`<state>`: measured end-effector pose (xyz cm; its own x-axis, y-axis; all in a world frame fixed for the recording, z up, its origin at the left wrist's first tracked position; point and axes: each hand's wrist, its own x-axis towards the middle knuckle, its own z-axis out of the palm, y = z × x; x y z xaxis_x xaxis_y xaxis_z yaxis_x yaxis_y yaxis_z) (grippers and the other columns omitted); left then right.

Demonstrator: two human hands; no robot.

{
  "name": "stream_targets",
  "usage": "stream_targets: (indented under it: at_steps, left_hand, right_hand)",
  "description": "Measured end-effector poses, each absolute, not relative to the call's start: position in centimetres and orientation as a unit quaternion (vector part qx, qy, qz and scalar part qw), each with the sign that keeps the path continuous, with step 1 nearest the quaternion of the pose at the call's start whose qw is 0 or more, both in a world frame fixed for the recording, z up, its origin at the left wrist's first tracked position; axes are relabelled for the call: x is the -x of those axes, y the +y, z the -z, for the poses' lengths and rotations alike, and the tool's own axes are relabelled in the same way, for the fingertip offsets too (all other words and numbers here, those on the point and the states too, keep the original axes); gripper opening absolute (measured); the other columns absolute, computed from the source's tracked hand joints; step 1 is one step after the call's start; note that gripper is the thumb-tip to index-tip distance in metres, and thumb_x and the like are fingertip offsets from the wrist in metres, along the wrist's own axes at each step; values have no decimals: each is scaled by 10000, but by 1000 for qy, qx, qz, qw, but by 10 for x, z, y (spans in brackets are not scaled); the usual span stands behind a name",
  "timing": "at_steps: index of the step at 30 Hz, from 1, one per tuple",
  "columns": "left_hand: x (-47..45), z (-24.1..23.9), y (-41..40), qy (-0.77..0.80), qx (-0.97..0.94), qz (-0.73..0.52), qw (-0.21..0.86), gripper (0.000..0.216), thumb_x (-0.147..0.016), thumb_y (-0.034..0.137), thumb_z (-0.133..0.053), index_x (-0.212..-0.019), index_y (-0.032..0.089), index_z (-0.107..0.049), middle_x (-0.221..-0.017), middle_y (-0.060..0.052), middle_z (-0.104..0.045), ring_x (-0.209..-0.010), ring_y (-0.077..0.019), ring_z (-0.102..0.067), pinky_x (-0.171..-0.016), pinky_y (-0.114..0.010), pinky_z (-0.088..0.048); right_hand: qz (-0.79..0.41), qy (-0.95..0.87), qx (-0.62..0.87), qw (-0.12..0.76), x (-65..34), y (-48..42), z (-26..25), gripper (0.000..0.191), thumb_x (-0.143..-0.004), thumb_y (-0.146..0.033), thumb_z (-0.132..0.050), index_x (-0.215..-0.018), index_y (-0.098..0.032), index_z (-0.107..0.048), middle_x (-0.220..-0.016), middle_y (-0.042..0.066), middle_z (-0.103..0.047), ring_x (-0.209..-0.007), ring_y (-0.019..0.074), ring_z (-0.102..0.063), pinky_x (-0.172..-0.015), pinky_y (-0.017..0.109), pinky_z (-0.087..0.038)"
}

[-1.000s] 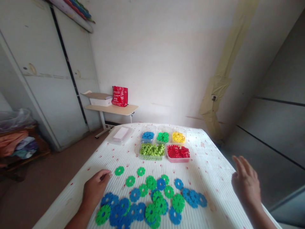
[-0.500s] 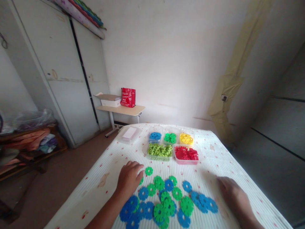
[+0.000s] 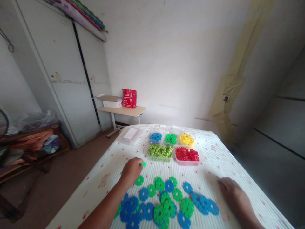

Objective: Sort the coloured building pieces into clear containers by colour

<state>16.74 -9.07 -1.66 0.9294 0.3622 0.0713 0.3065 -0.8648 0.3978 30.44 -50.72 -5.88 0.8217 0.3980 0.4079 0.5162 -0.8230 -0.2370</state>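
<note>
My left hand [image 3: 132,169] is closed in a pinch on a green snowflake disc [image 3: 143,164], lifted near the front of the tubs. Another green disc [image 3: 139,180] lies just under that wrist. Blue discs [image 3: 143,194] and green discs [image 3: 187,207] lie loose and partly overlapping across the near part of the table. My right hand [image 3: 234,197] rests on the cloth at the right, apart from a cluster of blue discs [image 3: 204,204]. Its fingers look dim and run together, so their pose is unclear.
Clear tubs hold blue pieces [image 3: 156,136], green pieces [image 3: 170,138], yellow pieces [image 3: 187,139], light green pieces [image 3: 160,150] and red pieces [image 3: 187,154]. A lidded clear container [image 3: 130,135] sits at the far left. Behind stands a side table [image 3: 124,110] with a red bag [image 3: 129,98].
My left hand has closed on a green disc and lifted it off the cloth, uncovering another green disc. My right hand has stayed at nearly the same spot.
</note>
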Motion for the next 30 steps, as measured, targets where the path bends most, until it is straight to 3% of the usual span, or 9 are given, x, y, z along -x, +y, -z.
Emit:
stream_targets:
  at_steps: [6, 12, 16, 22, 26, 30]
  left_hand:
    - [-150, 22, -38, 215, -941, -48, 258, 253, -671, 161, -506, -810, 160, -717, -742, -24, -718, -730, -174, -649, -630, -219, -430]
    - [-140, 29, -28, 257, -929, -63, 260, 184, -619, 229, -580, -767, 200, -686, -837, -28, -693, -820, -187, -625, -662, -220, -402]
    - [-143, 34, -24, 271, -925, -63, 259, 63, -568, 197, -586, -626, 174, -590, -672, 16, -612, -717, -161, -589, -589, -203, -354]
    - [-148, 42, -30, 276, -909, -50, 309, 51, -564, 134, -525, -587, 174, -503, -485, 60, -493, -476, -125, -528, -451, -199, -305]
    - [-150, 25, -46, 249, -897, -49, 363, 70, -582, 108, -490, -549, 169, -500, -403, 73, -438, -374, -104, -477, -395, -194, -284]
    - [-177, -12, -76, 199, -875, -44, 438, 62, -627, 126, -525, -632, 148, -582, -405, 71, -481, -373, -94, -490, -379, -177, -312]
  right_hand:
    - [163, -238, 942, 174, -306, -507, 61, 284, -820, -342, -377, -809, -225, -636, -904, 71, -671, -843, 217, -615, -744, 323, -495]
    - [177, -238, 938, 179, -304, -507, 61, 285, -814, -334, -379, -794, -226, -642, -898, 74, -677, -836, 219, -624, -727, 319, -505]
    - [174, -243, 939, 173, -305, -507, 61, 281, -808, -336, -390, -799, -225, -647, -899, 72, -677, -837, 216, -628, -724, 307, -508]
    - [170, -244, 939, 173, -307, -507, 62, 291, -820, -331, -375, -812, -217, -642, -904, 79, -672, -844, 217, -622, -744, 316, -501]
    - [173, -243, 940, 165, -304, -506, 61, 286, -829, -321, -371, -809, -216, -637, -892, 77, -667, -831, 216, -614, -736, 320, -494]
    - [172, -236, 945, 148, -303, -503, 60, 287, -831, -301, -370, -804, -210, -640, -879, 74, -662, -814, 213, -610, -721, 318, -490]
